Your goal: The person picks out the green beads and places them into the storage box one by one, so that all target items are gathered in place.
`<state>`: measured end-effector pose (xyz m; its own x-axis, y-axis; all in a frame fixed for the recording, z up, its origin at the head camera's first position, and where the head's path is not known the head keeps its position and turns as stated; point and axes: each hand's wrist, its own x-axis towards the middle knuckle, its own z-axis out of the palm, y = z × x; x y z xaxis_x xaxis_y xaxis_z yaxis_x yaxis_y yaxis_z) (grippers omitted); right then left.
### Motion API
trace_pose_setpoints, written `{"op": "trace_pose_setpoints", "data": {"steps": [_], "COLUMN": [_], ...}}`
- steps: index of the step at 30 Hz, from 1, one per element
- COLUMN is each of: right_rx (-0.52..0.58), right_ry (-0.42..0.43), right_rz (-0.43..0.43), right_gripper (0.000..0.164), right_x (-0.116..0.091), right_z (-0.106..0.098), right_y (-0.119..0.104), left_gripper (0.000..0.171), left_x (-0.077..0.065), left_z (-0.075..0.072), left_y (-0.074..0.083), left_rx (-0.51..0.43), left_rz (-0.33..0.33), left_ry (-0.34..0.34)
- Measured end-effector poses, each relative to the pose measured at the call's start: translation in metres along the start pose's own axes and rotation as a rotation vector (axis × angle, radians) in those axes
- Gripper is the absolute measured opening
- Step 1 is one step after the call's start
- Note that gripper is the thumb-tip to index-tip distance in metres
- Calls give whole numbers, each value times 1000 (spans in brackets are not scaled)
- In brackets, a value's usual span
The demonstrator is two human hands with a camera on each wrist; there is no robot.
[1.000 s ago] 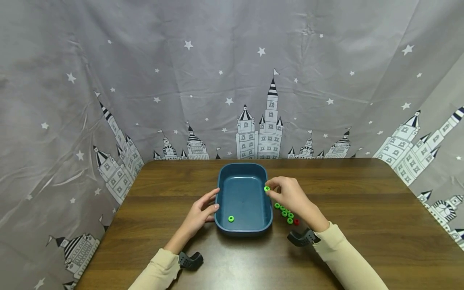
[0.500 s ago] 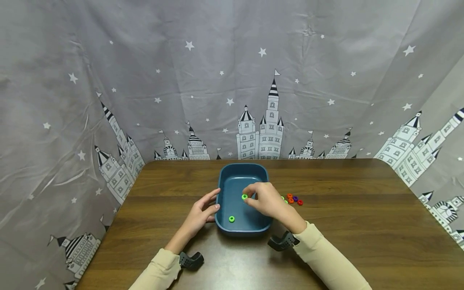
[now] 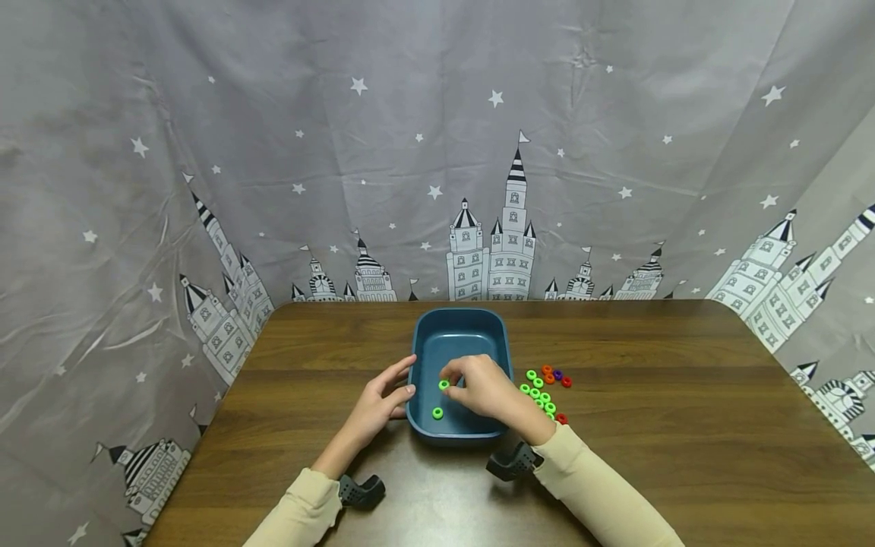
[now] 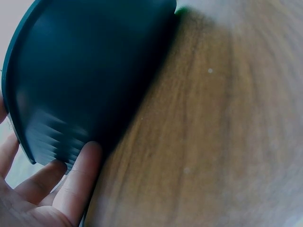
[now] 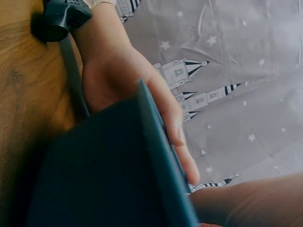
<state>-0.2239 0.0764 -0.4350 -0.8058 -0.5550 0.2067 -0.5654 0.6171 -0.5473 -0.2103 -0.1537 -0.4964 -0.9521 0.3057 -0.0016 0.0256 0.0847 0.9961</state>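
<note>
In the head view my right hand (image 3: 481,389) pinches a small green ring bead (image 3: 443,385) between thumb and fingertips, inside the dark blue plastic bin (image 3: 451,346). A second green bead (image 3: 437,413) lies on the bin floor, near its front left corner. My left hand (image 3: 380,395) touches the bin's left side from outside with extended fingers. The left wrist view shows those fingers (image 4: 84,182) against the bin's outer wall. In the right wrist view the bin wall (image 5: 104,165) fills the foreground, and the pinched bead is out of sight.
Right of the bin several green beads (image 3: 535,393) lie loose on the wooden table (image 3: 656,425). Orange beads (image 3: 547,369), a purple bead (image 3: 557,375) and a red bead (image 3: 567,382) are beside them. A grey castle-print curtain (image 3: 383,167) hangs behind.
My right hand has carried the green bead from the bin's right rim leftward and down into the bin. More loose beads are now uncovered. The left hand has stayed put.
</note>
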Motion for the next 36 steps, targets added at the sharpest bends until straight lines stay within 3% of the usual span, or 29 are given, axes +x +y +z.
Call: {"op": "trace_pose_setpoints", "data": {"steps": [14, 36], "right_rx": [-32, -101], "right_ry": [-54, -160], "right_rz": [18, 102], "right_gripper": [17, 8], "right_x": [1, 1], "right_z": [15, 21], "right_y": [3, 4], "left_gripper": [56, 57], "left_x": [0, -1], "left_z": [0, 1], "left_y": [1, 1], "left_rx": [-2, -8], "left_rz": [-2, -9], "left_ry": [0, 5]}}
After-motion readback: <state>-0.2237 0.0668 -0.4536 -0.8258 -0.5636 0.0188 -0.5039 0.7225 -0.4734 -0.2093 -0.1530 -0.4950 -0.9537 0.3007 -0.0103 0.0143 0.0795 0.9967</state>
